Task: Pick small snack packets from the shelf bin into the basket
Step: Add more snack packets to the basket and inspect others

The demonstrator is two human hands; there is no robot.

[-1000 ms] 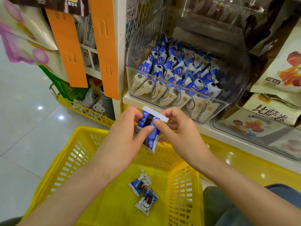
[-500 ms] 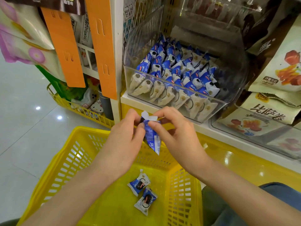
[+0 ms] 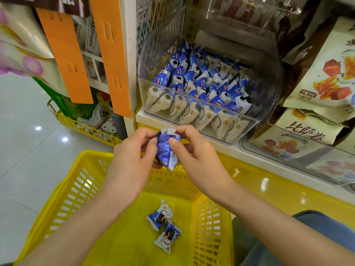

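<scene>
Above the yellow basket (image 3: 63, 191)'s far rim, the left hand (image 3: 134, 158) pinches a blue snack packet (image 3: 166, 153), and the right hand (image 3: 195, 159) pinches its other side. Two more packets (image 3: 159, 215) lie inside the basket. The stocked clear bin (image 3: 157, 41) sits beyond it.

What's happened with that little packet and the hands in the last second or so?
The packet was turned from showing its broad face to hanging narrow and bunched. Neither hand let go: the left hand and right hand both pinch its top, above the basket. The two packets lying in the basket and those in the bin stayed put.
</scene>
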